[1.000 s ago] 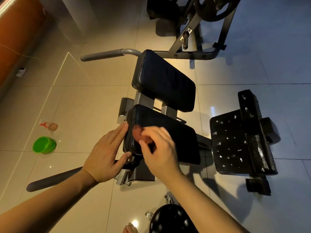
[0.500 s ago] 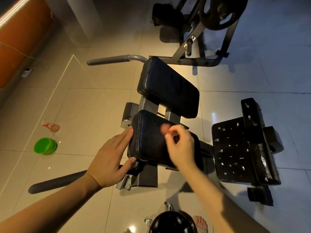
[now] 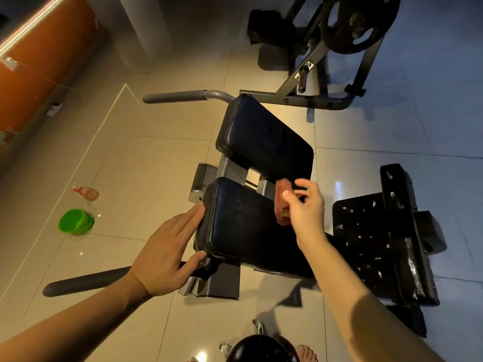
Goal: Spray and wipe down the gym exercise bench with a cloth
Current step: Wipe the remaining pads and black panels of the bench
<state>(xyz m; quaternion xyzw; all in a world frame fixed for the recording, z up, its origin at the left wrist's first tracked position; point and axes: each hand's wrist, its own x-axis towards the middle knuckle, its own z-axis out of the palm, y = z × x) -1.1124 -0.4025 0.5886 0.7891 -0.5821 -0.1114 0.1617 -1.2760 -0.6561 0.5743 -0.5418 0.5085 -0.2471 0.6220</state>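
The bench has two black padded cushions: a near pad (image 3: 243,226) and a far pad (image 3: 264,137) on a grey metal frame. My left hand (image 3: 167,252) rests on the near pad's left end, fingers straight along its edge and thumb under its corner. My right hand (image 3: 305,210) pinches a reddish-brown cloth (image 3: 282,202) at the pad's right side, where it hangs down against the cushion. A spray bottle (image 3: 87,193) lies on the floor at left.
A green bucket (image 3: 75,222) stands on the tiled floor near the spray bottle. A worn black footplate (image 3: 379,244) sits to the right. Grey handle bars (image 3: 177,96) stick out left. A weight-plate machine (image 3: 347,27) stands behind. A round black object (image 3: 258,348) is at the bottom.
My right hand has carried the cloth across the near pad from its left end to its right side. My left hand has stayed on the pad's left end.
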